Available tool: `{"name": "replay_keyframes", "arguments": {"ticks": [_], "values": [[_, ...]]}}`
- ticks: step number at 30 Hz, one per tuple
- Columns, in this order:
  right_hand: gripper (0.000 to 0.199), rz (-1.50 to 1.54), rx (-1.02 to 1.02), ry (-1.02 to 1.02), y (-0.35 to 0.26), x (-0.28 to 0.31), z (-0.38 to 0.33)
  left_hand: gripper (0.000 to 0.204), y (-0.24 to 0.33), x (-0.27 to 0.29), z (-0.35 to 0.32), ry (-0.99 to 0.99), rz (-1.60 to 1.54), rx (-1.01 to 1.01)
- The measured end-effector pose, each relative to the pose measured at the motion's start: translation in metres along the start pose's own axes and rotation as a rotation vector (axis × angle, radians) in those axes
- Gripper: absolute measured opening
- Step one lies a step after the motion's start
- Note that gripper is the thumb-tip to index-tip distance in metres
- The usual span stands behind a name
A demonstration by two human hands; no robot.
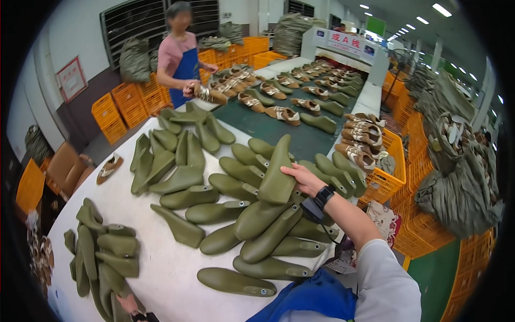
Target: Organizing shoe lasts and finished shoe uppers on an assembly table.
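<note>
Fingers of my right hand (303,178) curl around an olive shoe last (277,174), upright, toe up, above the pile near the desk's (161,257) right edge; left hand (127,304) barely shows, fingers untellable.

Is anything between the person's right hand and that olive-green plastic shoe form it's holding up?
Nothing visible. The right hand already grips the olive-green plastic shoe form by its edge, raised above the other green forms on the white table.
</note>
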State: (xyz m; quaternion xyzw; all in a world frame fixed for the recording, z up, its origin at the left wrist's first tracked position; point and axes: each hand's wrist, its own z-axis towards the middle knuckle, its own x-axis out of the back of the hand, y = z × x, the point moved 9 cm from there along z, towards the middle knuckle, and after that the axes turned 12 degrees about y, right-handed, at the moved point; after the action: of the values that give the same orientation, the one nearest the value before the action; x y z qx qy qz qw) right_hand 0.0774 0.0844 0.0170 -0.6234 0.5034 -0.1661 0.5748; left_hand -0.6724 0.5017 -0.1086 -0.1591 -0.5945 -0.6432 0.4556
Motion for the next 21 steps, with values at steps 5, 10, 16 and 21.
{"name": "replay_keyframes", "arguments": {"ticks": [5, 10, 16, 21], "values": [[0.059, -1.426, 0.199, 0.31, 0.001, 0.03, 0.031, 0.058, -0.007, 0.015, 0.008, 0.071, 0.248, -0.044], [0.071, -1.47, 0.195, 0.158, 0.033, 0.048, 0.038, 0.051, 0.071, 0.05, -0.114, -0.367, -0.656, 0.561], [0.046, -1.246, 0.348, 0.114, 0.026, 0.053, 0.009, 0.035, 0.122, 0.024, -0.156, -0.661, -1.044, 0.438], [0.036, -1.137, 0.658, 0.159, 0.006, 0.03, -0.032, 0.034, 0.311, 0.0, -0.219, -0.872, -0.856, -0.067]]}}
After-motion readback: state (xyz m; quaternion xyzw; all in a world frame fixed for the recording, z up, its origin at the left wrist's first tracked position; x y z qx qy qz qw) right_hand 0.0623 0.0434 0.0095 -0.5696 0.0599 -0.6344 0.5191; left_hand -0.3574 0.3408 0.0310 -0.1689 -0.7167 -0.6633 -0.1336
